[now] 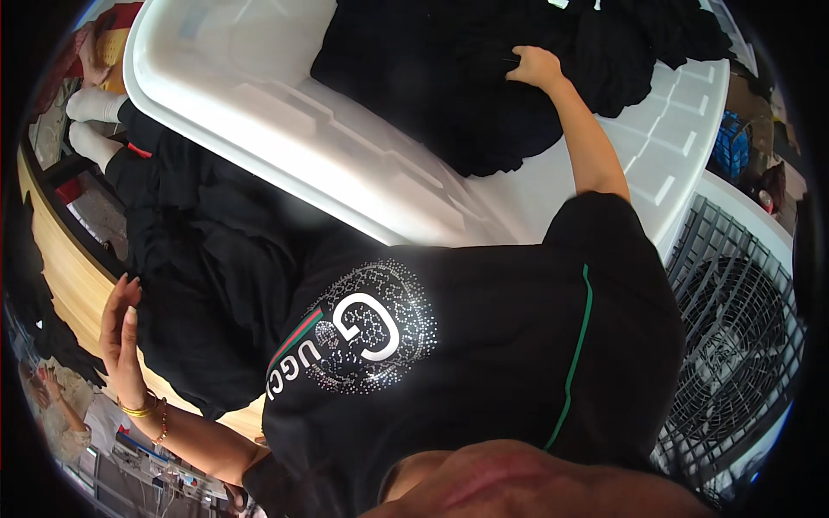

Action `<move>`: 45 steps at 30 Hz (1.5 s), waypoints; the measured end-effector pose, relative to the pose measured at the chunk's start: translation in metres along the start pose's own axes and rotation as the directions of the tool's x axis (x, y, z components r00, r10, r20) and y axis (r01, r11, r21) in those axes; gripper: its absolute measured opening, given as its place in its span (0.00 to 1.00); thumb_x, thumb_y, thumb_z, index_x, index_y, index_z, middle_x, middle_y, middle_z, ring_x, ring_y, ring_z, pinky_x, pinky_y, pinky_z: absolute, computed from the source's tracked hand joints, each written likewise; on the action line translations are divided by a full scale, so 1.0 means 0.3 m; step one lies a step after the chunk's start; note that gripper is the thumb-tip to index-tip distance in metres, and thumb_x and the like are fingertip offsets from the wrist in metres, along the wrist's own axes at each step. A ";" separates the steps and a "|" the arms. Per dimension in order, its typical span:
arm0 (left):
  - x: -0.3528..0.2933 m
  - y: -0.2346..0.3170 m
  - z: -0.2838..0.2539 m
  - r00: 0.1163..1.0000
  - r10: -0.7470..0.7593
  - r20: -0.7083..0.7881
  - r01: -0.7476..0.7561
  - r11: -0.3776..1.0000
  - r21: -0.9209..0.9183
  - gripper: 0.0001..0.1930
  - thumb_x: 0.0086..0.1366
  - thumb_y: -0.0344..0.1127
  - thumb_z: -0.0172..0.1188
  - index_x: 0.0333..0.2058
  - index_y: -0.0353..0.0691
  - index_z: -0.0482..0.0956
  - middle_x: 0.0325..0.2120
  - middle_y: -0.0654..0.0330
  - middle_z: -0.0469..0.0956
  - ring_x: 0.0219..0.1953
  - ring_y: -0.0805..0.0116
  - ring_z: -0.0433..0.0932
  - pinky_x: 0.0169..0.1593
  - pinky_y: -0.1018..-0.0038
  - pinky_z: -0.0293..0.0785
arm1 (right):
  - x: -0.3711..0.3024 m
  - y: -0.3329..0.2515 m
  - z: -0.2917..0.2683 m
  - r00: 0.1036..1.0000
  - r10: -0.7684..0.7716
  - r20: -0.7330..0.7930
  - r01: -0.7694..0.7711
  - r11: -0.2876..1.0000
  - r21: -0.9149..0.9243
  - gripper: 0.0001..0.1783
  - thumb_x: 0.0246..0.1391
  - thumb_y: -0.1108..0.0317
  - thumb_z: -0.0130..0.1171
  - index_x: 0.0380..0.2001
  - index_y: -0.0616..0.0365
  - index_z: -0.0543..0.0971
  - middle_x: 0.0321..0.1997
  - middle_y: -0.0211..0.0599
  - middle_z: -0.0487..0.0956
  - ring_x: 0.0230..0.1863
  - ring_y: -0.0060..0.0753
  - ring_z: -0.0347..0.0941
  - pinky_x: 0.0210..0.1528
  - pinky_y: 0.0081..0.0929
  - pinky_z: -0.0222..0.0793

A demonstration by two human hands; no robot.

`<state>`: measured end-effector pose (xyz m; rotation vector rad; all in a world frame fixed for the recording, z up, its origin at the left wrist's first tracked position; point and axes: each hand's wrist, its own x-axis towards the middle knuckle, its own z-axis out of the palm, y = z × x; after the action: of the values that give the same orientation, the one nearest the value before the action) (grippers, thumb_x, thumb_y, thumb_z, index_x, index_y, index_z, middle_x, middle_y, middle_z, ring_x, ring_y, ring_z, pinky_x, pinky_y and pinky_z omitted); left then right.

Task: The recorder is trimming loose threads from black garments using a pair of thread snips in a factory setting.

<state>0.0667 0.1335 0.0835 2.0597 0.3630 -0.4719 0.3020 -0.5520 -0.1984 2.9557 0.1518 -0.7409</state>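
Observation:
A large pile of black cloth lies in a white plastic tub at the top of the view. Over the tub's right part reaches my right hand, its fingers closed on the black cloth. At the far left my left hand is raised, holding nothing, fingers stretched and thumb apart, with bracelets on the wrist. Beside it is loose, folded black fabric over my lap and legs. Whether that fabric is clothing I wear or a separate piece, I cannot tell.
A fan with a dark grille stands close on the right, below a blue basket. On the left runs a wooden board, near white-socked feet. Another person is at the lower left.

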 end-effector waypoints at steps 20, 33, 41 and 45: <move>0.316 0.230 0.346 0.810 0.523 -0.265 -0.586 0.741 -0.328 0.19 0.59 0.20 0.61 0.50 0.25 0.77 0.49 0.52 0.79 0.49 0.66 0.78 0.58 0.73 0.72 | -0.557 -0.960 -0.931 0.543 -0.574 -0.613 0.305 -0.545 0.781 0.31 0.29 0.51 0.81 0.37 0.57 0.85 0.30 0.27 0.83 0.22 0.19 0.74 0.23 0.18 0.65; -0.304 -0.419 -0.315 0.788 0.345 -0.509 -0.483 0.860 -0.165 0.24 0.53 0.29 0.63 0.50 0.28 0.76 0.49 0.49 0.78 0.46 0.59 0.79 0.53 0.68 0.75 | -0.076 0.179 -0.078 0.639 0.622 -0.452 -0.404 0.772 0.491 0.50 0.33 0.33 0.73 0.53 0.61 0.76 0.51 0.54 0.76 0.45 0.49 0.80 0.46 0.40 0.78; -0.390 -0.343 -0.262 0.838 -0.436 -0.329 0.043 0.654 -0.755 0.31 0.54 0.34 0.67 0.56 0.28 0.72 0.50 0.52 0.77 0.48 0.60 0.78 0.55 0.68 0.72 | -0.098 0.326 0.074 0.528 0.845 -0.083 -0.714 0.495 0.495 0.76 0.25 0.24 0.71 0.72 0.53 0.48 0.67 0.51 0.62 0.63 0.51 0.68 0.59 0.44 0.69; -0.321 -0.282 -0.167 0.877 -0.455 -0.153 0.393 0.864 -0.313 0.32 0.59 0.38 0.64 0.59 0.27 0.69 0.57 0.56 0.73 0.57 0.63 0.71 0.63 0.70 0.62 | -0.067 0.391 0.115 0.452 0.891 -0.047 -0.766 0.414 0.491 0.75 0.26 0.27 0.73 0.72 0.54 0.49 0.61 0.50 0.70 0.57 0.45 0.74 0.56 0.40 0.72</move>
<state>-0.0459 0.2127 0.0886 1.7585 0.9827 -0.4240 0.2820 -0.6735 -0.2117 2.8223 -1.5756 -0.1321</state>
